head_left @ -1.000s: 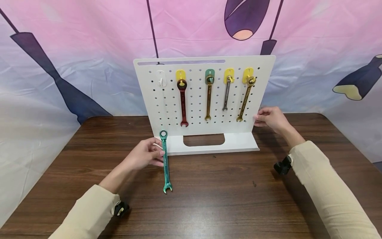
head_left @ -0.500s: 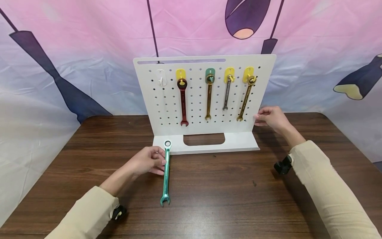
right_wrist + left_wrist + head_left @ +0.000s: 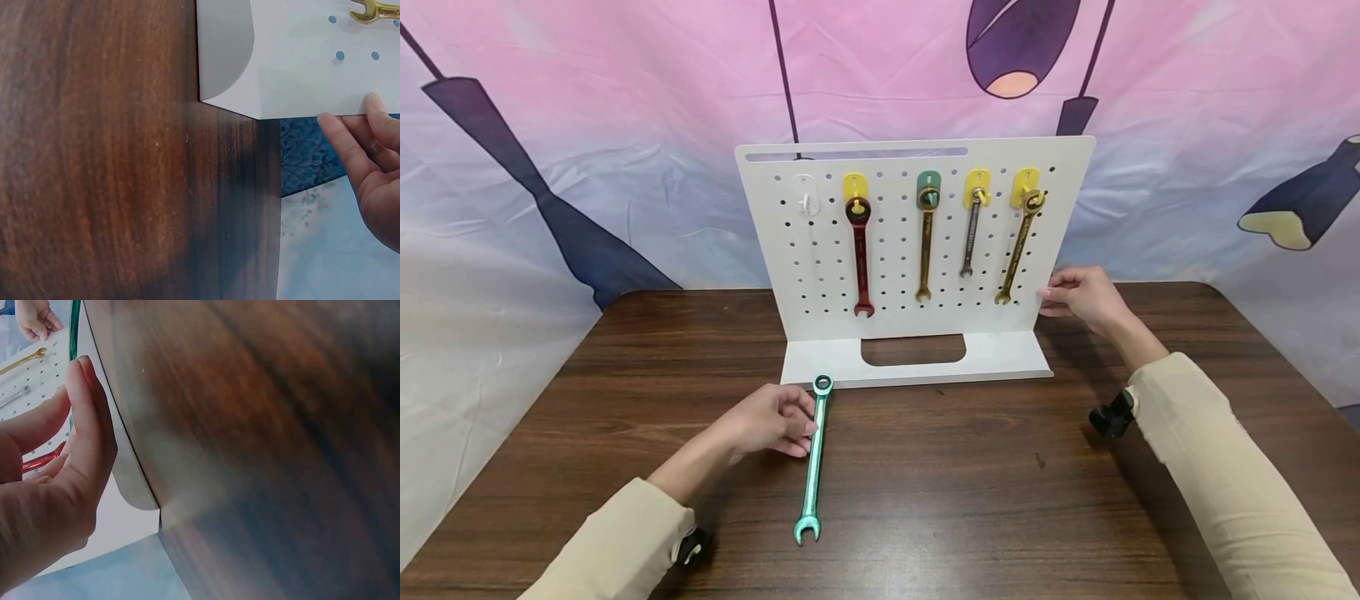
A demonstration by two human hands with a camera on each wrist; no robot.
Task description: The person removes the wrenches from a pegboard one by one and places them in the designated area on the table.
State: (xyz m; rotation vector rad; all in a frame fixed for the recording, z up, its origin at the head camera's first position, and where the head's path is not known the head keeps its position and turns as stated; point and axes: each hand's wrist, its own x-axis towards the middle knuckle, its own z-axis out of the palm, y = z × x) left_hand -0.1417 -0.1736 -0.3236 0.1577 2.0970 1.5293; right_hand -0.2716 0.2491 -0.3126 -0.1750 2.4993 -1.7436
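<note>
The left hand (image 3: 772, 421) pinches the green wrench (image 3: 812, 475) by its handle, with thumb and fingers closed on it. The ring end sticks out past the fingers, near the front edge of the white board (image 3: 892, 257). The other end, with the open mouth, hangs out on the near side of the fingers, over the table (image 3: 955, 475). I cannot tell if that end touches the wood.

The right hand (image 3: 1082, 293) pinches the side edge of the board, thumb on the front and fingers behind. It looks like this hand is there to keep the board from tipping.

Farther off than the left fingers, and higher up, is the white hook (image 3: 806, 202) with no wrench on it. Just to the right of it hangs the red wrench (image 3: 861, 258). Nearer to the right fingers hang a gray wrench (image 3: 972, 237) and a gold wrench (image 3: 1018, 252).

My guess is that the step now is moving the green wrench by hand while the board is held still. Which way it is going, I cannot tell. To hang it, the left fingers would need to lift it and slip the ring over the white hook. To lay it down, they would need to lower it flat, then let go.
</note>
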